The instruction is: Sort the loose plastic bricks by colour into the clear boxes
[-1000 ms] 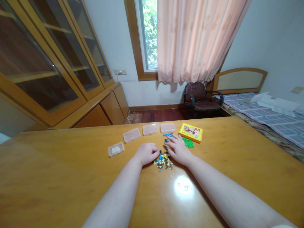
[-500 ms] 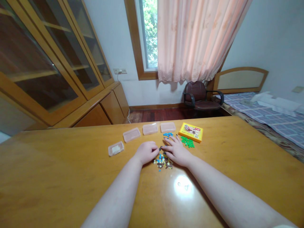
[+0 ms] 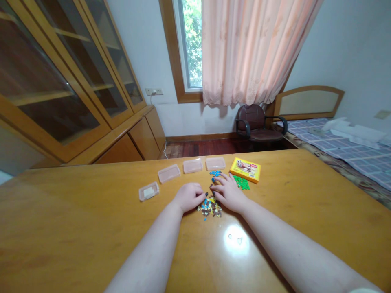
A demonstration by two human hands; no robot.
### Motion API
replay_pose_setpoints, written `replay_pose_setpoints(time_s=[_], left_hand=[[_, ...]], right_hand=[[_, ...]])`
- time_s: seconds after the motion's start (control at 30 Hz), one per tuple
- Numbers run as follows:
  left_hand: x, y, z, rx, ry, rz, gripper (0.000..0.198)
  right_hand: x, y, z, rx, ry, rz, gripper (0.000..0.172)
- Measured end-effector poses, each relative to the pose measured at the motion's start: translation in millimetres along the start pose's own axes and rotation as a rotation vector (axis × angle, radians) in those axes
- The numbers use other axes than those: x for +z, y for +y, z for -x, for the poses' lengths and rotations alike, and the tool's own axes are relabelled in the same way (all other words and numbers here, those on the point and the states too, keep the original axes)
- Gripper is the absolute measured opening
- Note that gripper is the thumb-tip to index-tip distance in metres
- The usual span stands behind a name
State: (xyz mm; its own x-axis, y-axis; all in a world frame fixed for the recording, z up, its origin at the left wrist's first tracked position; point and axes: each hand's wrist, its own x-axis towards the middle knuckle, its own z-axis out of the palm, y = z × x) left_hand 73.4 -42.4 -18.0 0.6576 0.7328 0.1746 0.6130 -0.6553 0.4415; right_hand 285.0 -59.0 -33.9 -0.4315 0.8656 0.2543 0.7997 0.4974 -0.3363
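A small heap of mixed coloured pieces [image 3: 210, 208], blue, yellow and brown, lies on the wooden table [image 3: 91, 211] between my hands. My left hand [image 3: 188, 196] rests curled at the heap's left edge, fingertips pinched together at the pieces. My right hand [image 3: 226, 191] lies palm down on the heap's far right side, fingers stretched toward a little cluster of blue pieces [image 3: 215, 173]. A patch of green pieces [image 3: 241, 182] sits just right of that hand, before a yellow box [image 3: 245, 169].
Three shallow clear plastic trays [image 3: 169, 173] [image 3: 192, 165] [image 3: 215, 163] stand in a row behind the hands. A fourth tray [image 3: 148, 191] with something white in it sits further left. Beyond the table are a dark office chair [image 3: 258, 124], a bed [image 3: 345, 146] and a glass-fronted cabinet [image 3: 70, 85].
My right hand drew back to the heap, then reached forward again toward the blue cluster. The left hand has barely moved.
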Motion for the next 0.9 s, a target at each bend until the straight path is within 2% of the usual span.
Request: replay_pose_setpoints(time_s=[0.3, 0.43, 0.5, 0.57, 0.7, 0.9], left_hand=[[-0.5, 0.9, -0.8, -0.024, -0.031, -0.097, 0.034], [1.6, 0.6, -2.1, -0.073, 0.078, -0.116, 0.024], [6.8, -0.3, -2.1, -0.086, 0.103, -0.132, 0.032], [13.7, -1.3, -1.9, -0.1, 0.072, -0.155, 0.039], [22.1, -2.5, -1.9, -0.137, 0.03, -0.174, 0.039], [12.6, -3.6, -3.3, -0.125, 0.13, -0.134, 0.028]], right_hand=[[5.3, 4.2, -1.7, 0.071, 0.071, 0.022, 0.031], [3.0, 4.8, -1.8, 0.09, 0.118, -0.003, 0.026], [1.2, 4.8, -1.5, 0.07, 0.129, -0.027, 0.022], [0.2, 4.5, -1.1, 0.039, 0.114, -0.046, 0.024], [2.0, 4.5, -0.9, 0.042, 0.076, -0.021, 0.026], [6.2, 7.8, -2.3, 0.133, 0.098, 0.053, 0.03]])
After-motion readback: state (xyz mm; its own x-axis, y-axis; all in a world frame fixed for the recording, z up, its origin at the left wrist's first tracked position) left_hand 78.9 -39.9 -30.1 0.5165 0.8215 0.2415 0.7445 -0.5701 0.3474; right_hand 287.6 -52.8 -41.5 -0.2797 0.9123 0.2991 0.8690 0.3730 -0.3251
